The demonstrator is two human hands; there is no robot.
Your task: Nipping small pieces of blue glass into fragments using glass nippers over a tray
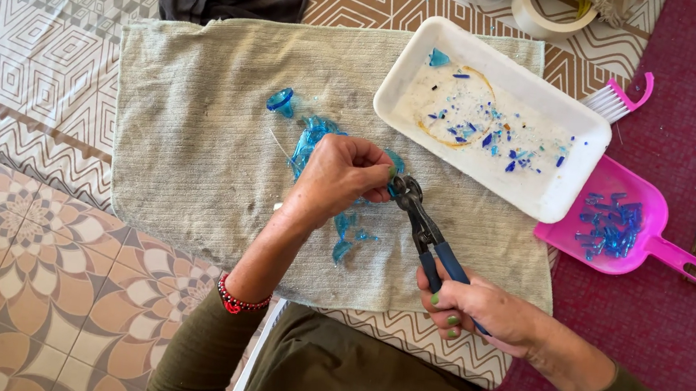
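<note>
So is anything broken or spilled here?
Yes: broken blue glass lies scattered over the towel, with more bits in the white tray and pink dustpan. A few specks dot the red mat.

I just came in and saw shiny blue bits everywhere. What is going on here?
A person is nipping blue glass. The left hand holds a small piece up to the nippers, and the right hand squeezes the blue handles. Loose blue glass pieces lie on the grey towel. More bits sit in the white tray and the pink dustpan.
</note>
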